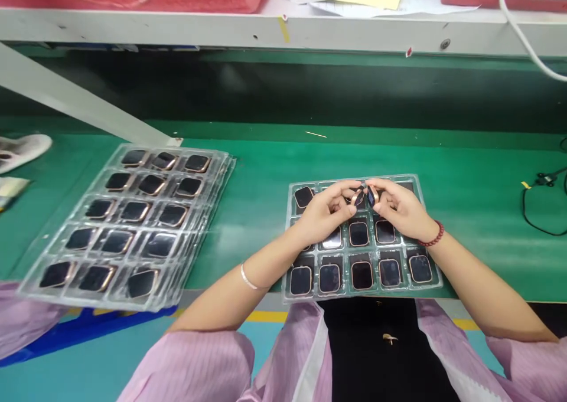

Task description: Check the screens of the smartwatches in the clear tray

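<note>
My left hand (328, 210) pinches a smartwatch case (358, 197) with a dark face and gold rim. A second, similar smartwatch case (372, 196) is held on edge in my right hand (401, 209), close beside the first. Both hands are over the far rows of a clear plastic tray (286, 293). More gold-rimmed watch cases lie face up in its compartments, such as a watch case (362, 275) in the near row. My hands and wrists hide parts of the far and middle rows.
To the left is a stack of clear trays (201, 254), its top one holding several watch cases (135, 211). A white slanted support (88, 98) meets the green bench (261, 213) behind it. A black cable (531, 213) lies at right. A white shelf edge (212, 30) crosses above.
</note>
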Demonstrator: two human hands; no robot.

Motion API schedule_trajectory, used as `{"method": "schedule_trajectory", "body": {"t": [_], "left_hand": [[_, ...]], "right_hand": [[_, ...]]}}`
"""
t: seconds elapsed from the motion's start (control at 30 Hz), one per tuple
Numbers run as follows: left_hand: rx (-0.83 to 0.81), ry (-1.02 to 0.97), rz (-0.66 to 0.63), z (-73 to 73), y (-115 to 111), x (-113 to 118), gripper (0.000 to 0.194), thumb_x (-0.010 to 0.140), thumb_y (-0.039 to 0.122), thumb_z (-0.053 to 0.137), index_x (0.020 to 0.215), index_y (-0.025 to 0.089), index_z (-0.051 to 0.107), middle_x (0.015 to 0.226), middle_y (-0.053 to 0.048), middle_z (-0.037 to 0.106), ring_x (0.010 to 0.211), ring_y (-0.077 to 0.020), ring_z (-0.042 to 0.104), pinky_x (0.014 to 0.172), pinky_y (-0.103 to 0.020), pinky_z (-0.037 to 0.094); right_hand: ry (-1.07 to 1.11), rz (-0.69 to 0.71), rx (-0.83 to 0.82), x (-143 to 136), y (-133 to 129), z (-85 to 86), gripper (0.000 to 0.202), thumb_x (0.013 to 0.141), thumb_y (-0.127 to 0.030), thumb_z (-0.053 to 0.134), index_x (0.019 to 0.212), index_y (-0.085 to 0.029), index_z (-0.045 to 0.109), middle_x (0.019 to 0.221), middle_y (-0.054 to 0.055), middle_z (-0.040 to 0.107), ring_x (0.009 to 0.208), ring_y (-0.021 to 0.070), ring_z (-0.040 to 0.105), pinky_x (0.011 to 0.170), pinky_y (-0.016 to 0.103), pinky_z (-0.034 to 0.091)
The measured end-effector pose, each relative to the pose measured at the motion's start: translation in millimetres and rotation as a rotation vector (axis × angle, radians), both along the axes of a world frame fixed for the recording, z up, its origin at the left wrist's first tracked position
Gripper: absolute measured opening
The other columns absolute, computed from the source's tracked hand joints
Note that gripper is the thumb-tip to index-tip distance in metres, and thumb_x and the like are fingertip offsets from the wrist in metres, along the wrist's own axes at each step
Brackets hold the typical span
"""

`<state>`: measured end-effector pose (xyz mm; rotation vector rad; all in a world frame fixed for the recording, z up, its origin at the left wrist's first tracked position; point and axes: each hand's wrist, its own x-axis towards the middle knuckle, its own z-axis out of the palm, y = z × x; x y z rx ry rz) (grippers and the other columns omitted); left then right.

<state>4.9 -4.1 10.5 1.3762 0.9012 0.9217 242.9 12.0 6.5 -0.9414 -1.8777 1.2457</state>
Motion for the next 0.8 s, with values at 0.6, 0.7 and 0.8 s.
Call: {"method": "schedule_trajectory", "body": {"t": [0.6, 0.7, 0.8], "left_hand": [[0.06, 0.074, 0.035, 13.4, -10, -3, 0.042, 0.091, 0.03, 0.07, 0.132, 0.022, 0.066, 0.104, -0.006, 0.073, 0.065, -0.0081, 0.06, 0.061, -0.023, 0.052], [0.067, 0.086, 0.046, 13.2, -9, -2, 0.04, 0.091, 0.03, 0.069, 0.13, 0.022, 0.067, 0.1, -0.005, 0.074, 0.064, -0.0085, 0.06, 0.062, -0.024, 0.052], [0.062, 0.075, 0.051, 11.9, -7, -2, 0.04, 0.09, 0.03, 0.069, 0.129, 0.023, 0.067, 0.098, -0.004, 0.074, 0.062, -0.0083, 0.059, 0.059, -0.023, 0.05]], "right_hand": [[-0.065, -0.023, -0.015, 2, -15, 19.0, 0.044, 0.106, -0.036, 0.062, 0.149, -0.039, 0.055, 0.113, 0.009, 0.064, 0.078, 0.0205, 0.064, 0.066, 0.036, 0.059], [-0.048, -0.024, -0.048, 3, -16, 17.7, 0.042, 0.106, -0.037, 0.062, 0.147, -0.037, 0.056, 0.119, 0.01, 0.064, 0.076, 0.0197, 0.064, 0.067, 0.036, 0.06], [-0.039, -0.026, -0.075, 4, -14, 15.5, 0.04, 0.106, -0.04, 0.061, 0.145, -0.035, 0.055, 0.125, 0.012, 0.064, 0.072, 0.0185, 0.061, 0.069, 0.038, 0.061]]}}
